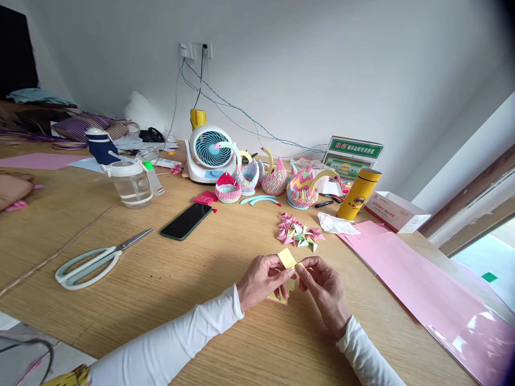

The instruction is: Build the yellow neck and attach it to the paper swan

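A small yellow paper piece is pinched between my left hand and my right hand, just above the wooden table. Both hands have closed fingers, with thumbs meeting near the paper's lower right corner. Under my left fingers lie more yellow paper sheets, partly hidden. Just beyond my hands sits a cluster of folded pink and green-white paper pieces with pointed tips.
Scissors, a phone and a clear water jug are to the left. Folded-paper swans and a fan stand behind. Pink sheets, a yellow bottle and a sticky-note box are right. Another person's hand shows far left.
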The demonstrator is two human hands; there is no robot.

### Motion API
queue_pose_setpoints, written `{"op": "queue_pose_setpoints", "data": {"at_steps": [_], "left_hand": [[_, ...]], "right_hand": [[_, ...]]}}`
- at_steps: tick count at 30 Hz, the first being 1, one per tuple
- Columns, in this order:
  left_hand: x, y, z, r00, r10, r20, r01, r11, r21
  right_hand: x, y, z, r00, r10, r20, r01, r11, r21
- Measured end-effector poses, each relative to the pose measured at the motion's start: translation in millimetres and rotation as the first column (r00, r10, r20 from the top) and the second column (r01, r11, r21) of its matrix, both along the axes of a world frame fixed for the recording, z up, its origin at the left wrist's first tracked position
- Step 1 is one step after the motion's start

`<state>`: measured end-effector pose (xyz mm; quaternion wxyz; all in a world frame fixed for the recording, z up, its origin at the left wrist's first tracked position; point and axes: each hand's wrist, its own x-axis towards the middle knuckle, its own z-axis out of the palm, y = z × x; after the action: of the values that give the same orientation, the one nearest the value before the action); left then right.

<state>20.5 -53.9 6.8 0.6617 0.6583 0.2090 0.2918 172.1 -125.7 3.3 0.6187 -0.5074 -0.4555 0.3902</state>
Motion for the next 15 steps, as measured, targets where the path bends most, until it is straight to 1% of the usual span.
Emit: {"op": "queue_pose_setpoints", "data": {"at_steps": [3, 7, 11, 15], "left_hand": [[0.1, -0.1, 1.3, 0.999, 0.032, 0.002, -0.032, 0.999, -0.011], [0.4, 0.3, 3.7, 0.999, 0.015, 0.04, -0.014, 0.999, -0.032], [0.4, 0.3, 6.2, 0.995, 0.014, 0.101, -0.005, 0.995, -0.095], [-0.3, -0.9, 9.9, 0.993, 0.007, 0.117, 0.008, 0.991, -0.131]], "right_hand": [[-1.0, -0.9, 2.2, 1.0, -0.008, 0.014, 0.008, 1.0, -0.016], [-2.2, -1.9, 4.8, 1.0, -0.011, 0.01, 0.011, 1.0, -0.023], [-2.7, -2.0, 5.4, 1.0, -0.007, -0.016, 0.007, 0.999, -0.04], [-3.2, -2.6, 4.7, 0.999, -0.005, -0.051, 0.003, 0.999, -0.037]]}}
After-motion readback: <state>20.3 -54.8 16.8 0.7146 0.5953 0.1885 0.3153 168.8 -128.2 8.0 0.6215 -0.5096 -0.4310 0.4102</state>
